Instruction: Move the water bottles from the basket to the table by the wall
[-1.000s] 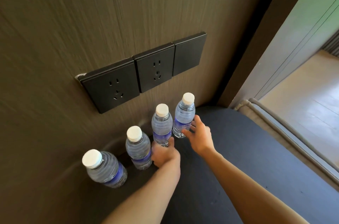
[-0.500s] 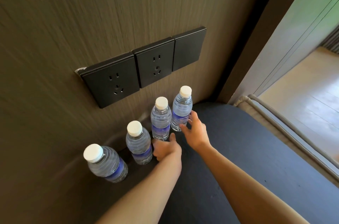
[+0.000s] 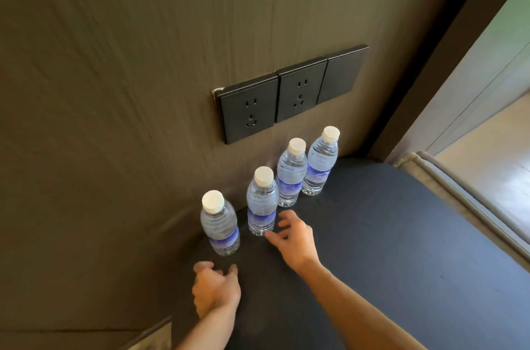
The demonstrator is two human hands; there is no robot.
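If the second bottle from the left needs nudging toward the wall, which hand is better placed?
Right hand: its open fingers are beside that bottle. The left hand sits lower, empty, below the leftmost bottle.

Both hands, left [image 3: 215, 289] and right [image 3: 295, 240], have drawn back, seemingly clear of the bottles [image 3: 262, 200].

The left hand [image 3: 215, 289] is motion-blurred, its fingers [image 3: 204, 266] smeared so their spread cannot be told, both forearms run off the bottom edge, the dark table [image 3: 401, 249] is cut off at the lower right, and the blue bottle labels [image 3: 288, 186] are unreadable.
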